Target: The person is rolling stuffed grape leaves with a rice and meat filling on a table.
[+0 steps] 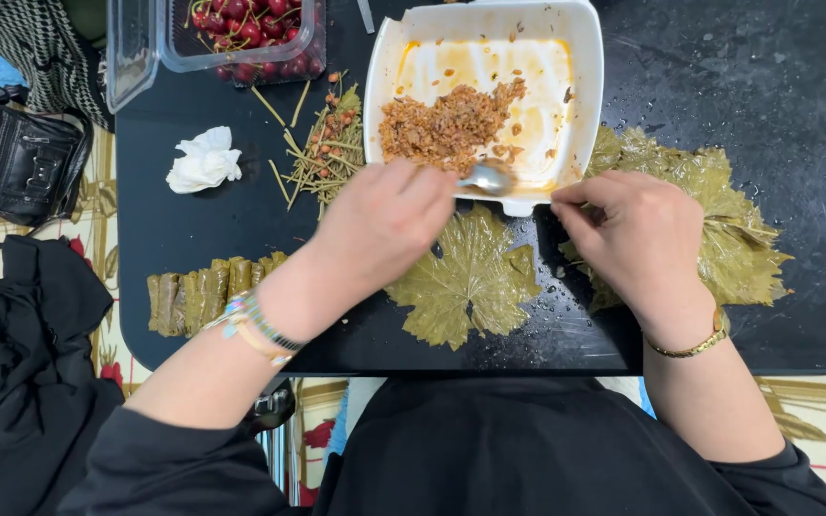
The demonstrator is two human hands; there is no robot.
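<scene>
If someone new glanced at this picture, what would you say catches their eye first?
Probably the white dish of rice filling at top centre, where the left hand holds a spoon. A flat vine leaf lies below it, beside the right hand. Red cherries sit at top left.

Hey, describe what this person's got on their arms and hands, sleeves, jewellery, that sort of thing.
Both hands are bare, no gloves. Black sleeves are pushed up to the elbows. The left hand has a stack of beaded bracelets at the wrist, in pale and mixed colours. The right hand has one thin gold bracelet.
</scene>
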